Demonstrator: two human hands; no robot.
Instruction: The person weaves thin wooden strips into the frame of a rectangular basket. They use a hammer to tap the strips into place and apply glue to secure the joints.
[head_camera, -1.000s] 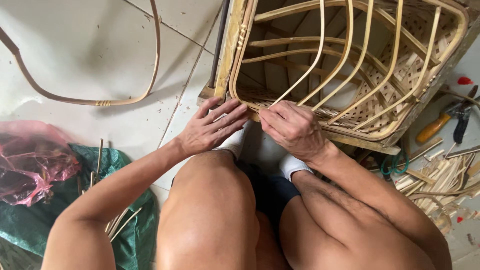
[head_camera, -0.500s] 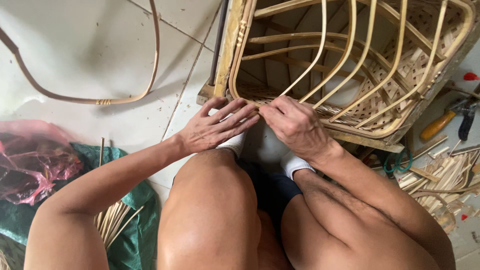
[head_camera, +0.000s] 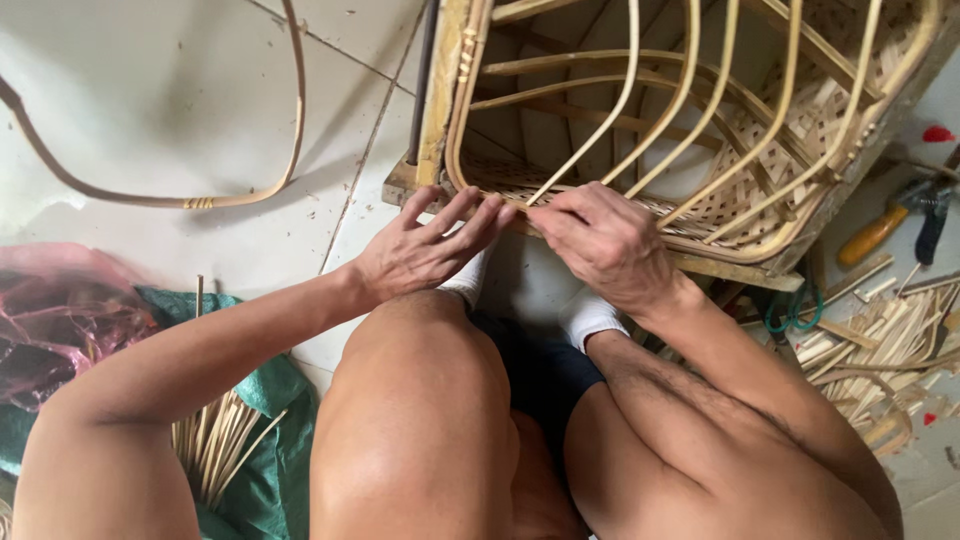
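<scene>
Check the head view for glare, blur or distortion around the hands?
Head view: soft, even light; faint glare on the floor tiles and knee; left hand and right hand sharp on the rattan frame; soft shadow under the bent cane; no obvious blur; slight wide-angle stretch at edges.

Rattan chair frame (head_camera: 700, 120) lies tipped on its side on floor, pale tan, curved cane ribs arching over woven lattice panel. Near edge rests on wooden base, flat weaving strip along it.
</scene>
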